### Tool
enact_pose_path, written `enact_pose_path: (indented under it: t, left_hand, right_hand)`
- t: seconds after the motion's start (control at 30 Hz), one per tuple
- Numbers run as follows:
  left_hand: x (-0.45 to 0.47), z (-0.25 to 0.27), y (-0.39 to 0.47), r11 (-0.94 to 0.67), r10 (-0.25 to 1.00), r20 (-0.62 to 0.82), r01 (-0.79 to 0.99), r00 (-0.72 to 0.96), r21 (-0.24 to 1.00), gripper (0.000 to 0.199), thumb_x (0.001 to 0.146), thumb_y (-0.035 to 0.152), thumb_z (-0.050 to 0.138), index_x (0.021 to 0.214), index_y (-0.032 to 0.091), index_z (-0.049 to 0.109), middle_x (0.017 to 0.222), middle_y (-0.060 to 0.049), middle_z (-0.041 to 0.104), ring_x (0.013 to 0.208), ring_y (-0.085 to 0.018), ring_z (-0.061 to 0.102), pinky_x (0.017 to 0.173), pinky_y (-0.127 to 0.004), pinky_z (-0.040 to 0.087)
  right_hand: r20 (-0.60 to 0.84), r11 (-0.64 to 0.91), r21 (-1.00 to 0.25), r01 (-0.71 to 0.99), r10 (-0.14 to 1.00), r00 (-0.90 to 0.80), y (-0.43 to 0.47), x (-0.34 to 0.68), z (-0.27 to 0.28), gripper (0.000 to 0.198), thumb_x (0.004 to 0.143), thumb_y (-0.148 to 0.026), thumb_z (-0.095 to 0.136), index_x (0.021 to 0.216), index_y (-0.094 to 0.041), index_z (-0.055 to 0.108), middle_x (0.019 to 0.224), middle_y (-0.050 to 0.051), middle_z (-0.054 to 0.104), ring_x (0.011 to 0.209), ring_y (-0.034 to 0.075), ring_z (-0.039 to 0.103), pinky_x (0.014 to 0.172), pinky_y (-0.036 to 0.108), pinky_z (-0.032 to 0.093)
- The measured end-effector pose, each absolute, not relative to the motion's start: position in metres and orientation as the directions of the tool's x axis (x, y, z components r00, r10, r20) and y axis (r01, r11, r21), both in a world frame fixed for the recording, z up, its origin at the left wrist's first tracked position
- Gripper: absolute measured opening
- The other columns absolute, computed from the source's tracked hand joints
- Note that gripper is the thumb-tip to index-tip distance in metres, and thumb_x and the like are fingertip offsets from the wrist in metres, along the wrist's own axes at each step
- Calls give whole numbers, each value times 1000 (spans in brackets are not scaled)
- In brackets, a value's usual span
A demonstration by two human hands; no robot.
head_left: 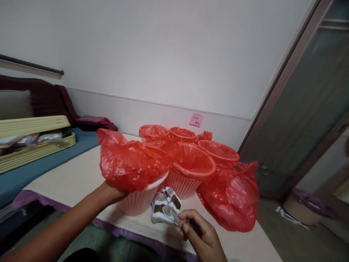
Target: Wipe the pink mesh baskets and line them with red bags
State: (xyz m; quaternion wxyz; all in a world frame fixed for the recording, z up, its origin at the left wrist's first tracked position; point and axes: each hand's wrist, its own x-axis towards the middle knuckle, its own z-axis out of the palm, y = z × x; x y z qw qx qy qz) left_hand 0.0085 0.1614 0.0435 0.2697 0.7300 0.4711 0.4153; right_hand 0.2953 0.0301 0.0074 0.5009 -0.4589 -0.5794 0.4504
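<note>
My left hand (pixel 117 193) reaches into a loose red plastic bag (pixel 125 160), which covers its fingers. That bag drapes over the rim of a pale pink slotted basket (pixel 136 202) at the table's front. My right hand (pixel 197 231) is closed in a pinch at the lower middle, its fingertips on a small greyish piece (pixel 174 215). Whether this piece is a corner of the cloth or a separate scrap I cannot tell. Just behind it, a folded cloth (pixel 160 209) with white, brown and grey patches lies on the table between the baskets and my right hand.
A perforated basket (pixel 185 185) lined with red plastic stands mid-table, with several lined baskets (pixel 218 151) around it. A puffed red bag (pixel 231 200) hangs at right. The white-topped table (pixel 68 178) meets a wall bearing a pink note (pixel 196 119). A yellow case (pixel 35 153) lies left.
</note>
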Motion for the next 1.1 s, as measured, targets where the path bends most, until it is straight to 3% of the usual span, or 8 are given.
enact_pose_path:
  t: [0.17, 0.3, 0.4, 0.47, 0.57, 0.73, 0.87, 1.1]
  left_hand:
    - [0, 46, 148, -588, 807, 387, 547, 445, 597, 51, 84, 46, 66, 132, 32, 61, 143, -4, 59, 134, -31, 49, 116, -46, 35]
    - [2, 50, 144, -639, 769, 378, 625, 515, 448, 56, 89, 48, 57, 142, 32, 51, 148, -4, 53, 139, -29, 43, 119, -47, 28]
    - [3, 50, 144, -640, 768, 345, 668, 539, 380, 56, 88, 53, 55, 140, 31, 54, 150, -5, 51, 140, -30, 42, 120, -48, 25]
    - [0, 49, 146, -624, 781, 317, 692, 538, 362, 53, 89, 54, 52, 134, 28, 60, 142, -8, 59, 134, -31, 49, 117, -48, 31]
    - [-5, 48, 151, -592, 806, 283, 715, 519, 373, 46, 88, 56, 50, 118, 26, 70, 123, -9, 71, 120, -30, 60, 108, -42, 41]
    - [-5, 52, 160, -486, 873, 210, 756, 440, 439, 43, 88, 52, 46, 89, 22, 76, 91, -11, 77, 92, -31, 70, 88, -39, 50]
    - [3, 56, 173, -413, 906, 170, 725, 388, 551, 43, 88, 51, 44, 96, 21, 74, 101, -11, 77, 94, -33, 70, 86, -42, 51]
    - [-5, 59, 201, -324, 939, 192, 540, 287, 777, 39, 78, 34, 49, 105, 15, 70, 97, -8, 77, 89, -27, 71, 79, -37, 57]
  right_hand:
    - [561, 539, -759, 365, 826, -53, 62, 283, 60, 20, 94, -31, 54, 110, -24, 65, 92, 5, 63, 80, 17, 62, 73, 28, 50]
    - [774, 687, -445, 575, 618, -139, 104, 268, 97, 35, 93, -21, 51, 127, -23, 58, 121, 11, 59, 110, 22, 59, 93, 37, 48]
    - [664, 595, -382, 707, 709, -237, 137, 261, 102, 55, 87, -25, 62, 139, -19, 48, 131, 17, 56, 118, 28, 56, 96, 42, 46]
    - [508, 500, -409, 763, 820, -265, 155, 260, 93, 58, 81, -25, 68, 136, -18, 50, 115, 14, 66, 102, 27, 62, 84, 37, 47]
    - [419, 450, -500, 740, 873, -248, 170, 263, 75, 19, 76, -14, 62, 95, -18, 64, 78, 2, 66, 72, 18, 59, 65, 26, 39]
    - [517, 480, -584, 654, 842, -157, 172, 262, 70, 14, 81, -13, 44, 70, -22, 47, 66, -4, 49, 63, 13, 47, 60, 24, 34]
    - [667, 602, -571, 558, 736, -111, 167, 252, 79, 12, 86, -18, 46, 75, -21, 49, 74, -2, 49, 71, 15, 47, 67, 26, 37]
    - [478, 678, -346, 649, 723, -499, 165, 241, 58, 17, 85, -6, 49, 75, -19, 50, 83, 1, 52, 78, 15, 49, 72, 27, 35]
